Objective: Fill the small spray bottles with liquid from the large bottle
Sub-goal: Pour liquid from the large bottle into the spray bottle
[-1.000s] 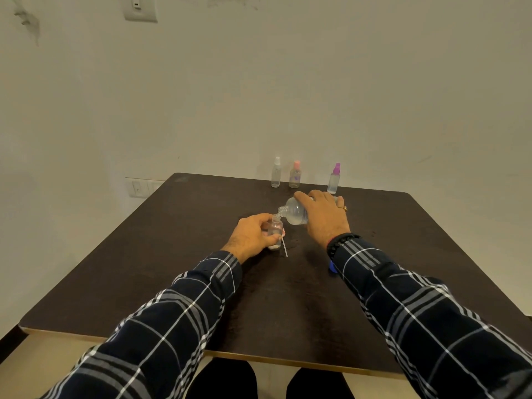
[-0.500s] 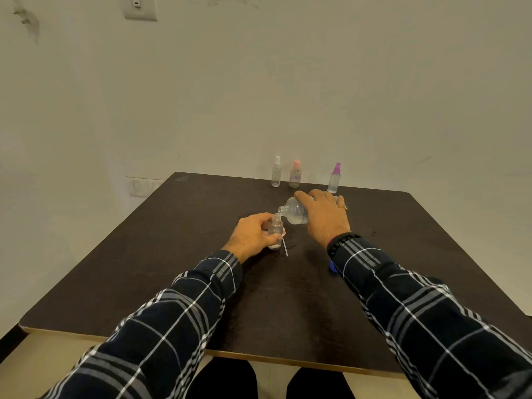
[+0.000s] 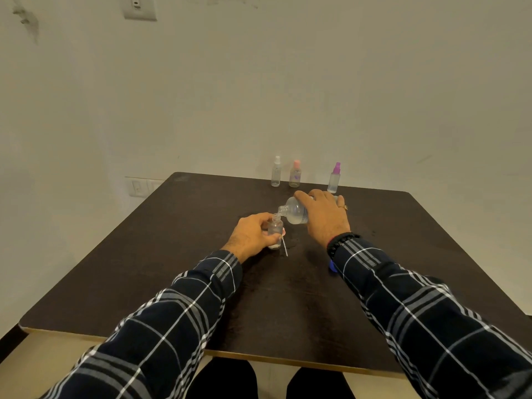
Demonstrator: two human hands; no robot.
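My right hand (image 3: 325, 216) grips the large clear bottle (image 3: 293, 211), tipped on its side with its open neck pointing left. The neck sits just over the mouth of a small uncapped spray bottle (image 3: 275, 228), which stands upright on the dark table (image 3: 201, 226). My left hand (image 3: 253, 234) holds that small bottle from the left. A thin white spray tube (image 3: 285, 248) lies on the table right beside it. Three capped small spray bottles stand at the far edge: a white-topped one (image 3: 276, 172), a pink-topped one (image 3: 295, 174) and a purple-topped one (image 3: 334, 178).
A small blue cap (image 3: 332, 266) peeks out beside my right sleeve. The wall runs directly behind the table's far edge, with a socket plate (image 3: 141, 186) at the left. The table's front edge lies close to my knees.
Almost nothing has moved. Both hands keep their hold, and the large bottle stays tipped over the small one.
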